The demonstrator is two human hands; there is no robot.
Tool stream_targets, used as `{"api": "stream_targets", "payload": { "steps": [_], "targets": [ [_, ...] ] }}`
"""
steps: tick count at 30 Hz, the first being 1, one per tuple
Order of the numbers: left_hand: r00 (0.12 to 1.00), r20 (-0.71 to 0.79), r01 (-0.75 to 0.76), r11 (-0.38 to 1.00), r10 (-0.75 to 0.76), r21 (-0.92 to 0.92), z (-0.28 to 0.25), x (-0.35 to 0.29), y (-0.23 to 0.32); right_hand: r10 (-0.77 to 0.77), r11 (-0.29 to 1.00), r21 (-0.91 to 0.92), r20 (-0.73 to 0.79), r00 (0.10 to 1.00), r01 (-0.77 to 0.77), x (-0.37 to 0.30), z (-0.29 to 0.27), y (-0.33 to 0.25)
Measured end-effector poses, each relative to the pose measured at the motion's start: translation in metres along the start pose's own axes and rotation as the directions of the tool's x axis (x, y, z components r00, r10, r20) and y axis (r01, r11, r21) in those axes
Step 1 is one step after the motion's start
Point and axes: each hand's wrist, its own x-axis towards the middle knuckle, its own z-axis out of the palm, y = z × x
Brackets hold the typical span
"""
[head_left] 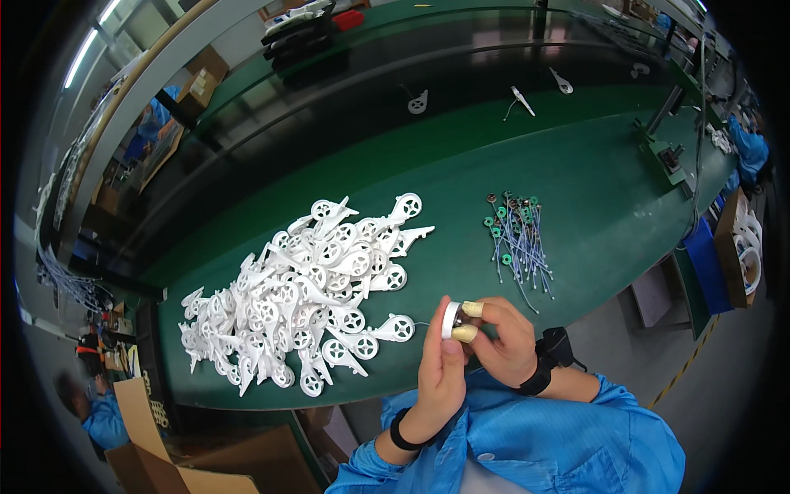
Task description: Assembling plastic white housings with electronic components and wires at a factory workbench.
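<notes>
1. Green worktop (609,222) sweeping across the middle of the view, curved by the lens, with a dark strip (247,136) along its far side from ten to one o'clock.
2. Near the centre of the dial, toward half past four, a white round part (449,321) held up edge-on over the near edge of the worktop.
3. Left hand (440,385) clamped on the white round part, fingers behind and thumb below.
4. Right hand (510,350) with thumb and forefinger in yellow coverings (465,333), closed on a small dark piece (462,318) at the part's right side; exact shape too hidden to tell.
5. Toward eight o'clock, a large heap of white parts (280,317) with spoked round ends and tapering arms, its nearest pieces just beside the left hand.
6. At three o'clock, a bundle of thin wires (527,247) with green and dark round ends, apart from the heap.
7. Farther out at three, a blue bin (706,263) beside a cardboard box (728,247); toward eight, an open carton (144,420).
</notes>
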Motion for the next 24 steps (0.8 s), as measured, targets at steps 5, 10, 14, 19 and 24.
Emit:
{"api": "stream_targets", "payload": {
  "steps": [5,10,14,19,24],
  "targets": [
    [0.979,-0.172,0.092,0.988,-0.113,-0.124,0.006,0.006,-0.001,-0.103,0.981,-0.162,0.033,0.994,0.107,0.000,0.000,0.005],
    [0.987,-0.112,0.111,0.992,-0.117,-0.058,0.001,0.004,-0.009,-0.124,0.976,-0.172,0.046,0.991,0.130,0.003,0.000,0.008],
    [0.989,-0.122,0.097,0.986,-0.081,0.137,0.004,0.003,-0.006,-0.130,0.980,-0.138,0.111,0.985,0.144,0.007,-0.005,0.008],
    [0.996,-0.072,0.075,0.969,-0.060,0.236,0.000,0.001,-0.005,-0.100,0.990,-0.083,0.178,0.979,0.117,0.008,-0.009,0.008],
    [0.996,-0.085,0.061,0.937,-0.034,0.345,0.003,0.004,-0.007,0.002,0.999,-0.033,0.192,0.981,0.005,0.010,-0.008,0.009]
  ]
}}
